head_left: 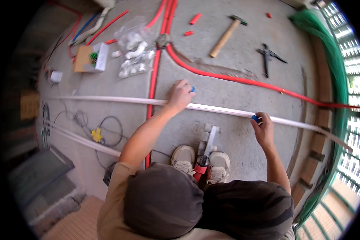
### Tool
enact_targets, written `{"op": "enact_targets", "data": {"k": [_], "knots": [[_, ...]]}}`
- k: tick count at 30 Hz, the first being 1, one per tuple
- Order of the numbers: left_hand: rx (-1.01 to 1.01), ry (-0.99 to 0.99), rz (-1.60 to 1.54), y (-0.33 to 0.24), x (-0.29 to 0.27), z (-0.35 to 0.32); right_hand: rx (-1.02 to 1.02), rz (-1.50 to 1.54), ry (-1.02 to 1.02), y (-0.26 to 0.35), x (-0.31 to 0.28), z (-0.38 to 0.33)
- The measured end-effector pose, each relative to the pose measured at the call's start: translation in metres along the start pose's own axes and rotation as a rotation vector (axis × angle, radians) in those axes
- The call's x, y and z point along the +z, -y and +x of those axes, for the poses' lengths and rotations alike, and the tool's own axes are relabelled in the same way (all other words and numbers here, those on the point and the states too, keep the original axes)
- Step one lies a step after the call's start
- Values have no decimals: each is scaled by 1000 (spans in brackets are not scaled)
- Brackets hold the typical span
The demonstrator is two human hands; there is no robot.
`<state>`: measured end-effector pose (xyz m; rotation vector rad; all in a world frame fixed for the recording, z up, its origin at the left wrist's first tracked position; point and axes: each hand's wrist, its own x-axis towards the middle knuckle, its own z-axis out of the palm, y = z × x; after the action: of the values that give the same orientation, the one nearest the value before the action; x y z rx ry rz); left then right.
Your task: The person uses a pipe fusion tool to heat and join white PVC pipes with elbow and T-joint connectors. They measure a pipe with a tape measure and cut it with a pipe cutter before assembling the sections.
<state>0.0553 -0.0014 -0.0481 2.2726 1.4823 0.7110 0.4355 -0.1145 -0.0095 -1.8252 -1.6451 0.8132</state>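
Note:
A long white pipe [224,109] runs across the concrete floor in front of me from left to right. My left hand [180,94] is closed at the pipe, its fingers around a small blue object [193,89] that pokes out past the fingertips. Farther right, my right hand [264,127] pinches another small blue piece [255,118] against or just beside the pipe. Fingers cover most of both blue pieces, so their kind cannot be made out. Between my shoes lies a red-handled tool [201,163] with a pale metal stand.
Red conduit [224,78] curves over the floor from a round junction box [163,41]. Beyond it lie a hammer [228,38] and black pliers-like tool [267,60]. Bagged white fittings [136,64], an opened box [90,59] and a cable with yellow plug [97,135] are left. Green netting [328,44] hangs right.

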Motion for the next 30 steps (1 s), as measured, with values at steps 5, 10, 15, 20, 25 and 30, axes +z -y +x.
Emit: {"op": "enact_targets", "data": {"k": [5,10,15,20,25,30], "knots": [[-101,-141,-106,-27,-44,-31,-95,-104,79,-6,17,59],[-772,-309,280,13,-111,-208,-208,-257,220,-1,41,78],[-1443,-311,360,33,-153,-313,-412,-287,173,-9,41,84],[-1538,-462,297,38,-153,-322,-137,-268,229,-4,35,90],[-1396,-978,116,40,-176,-301,-145,-269,127,-6,18,77],[-1127,-1280,-1272,23,-219,-220,-140,-95,34,7,-8,59]]}}
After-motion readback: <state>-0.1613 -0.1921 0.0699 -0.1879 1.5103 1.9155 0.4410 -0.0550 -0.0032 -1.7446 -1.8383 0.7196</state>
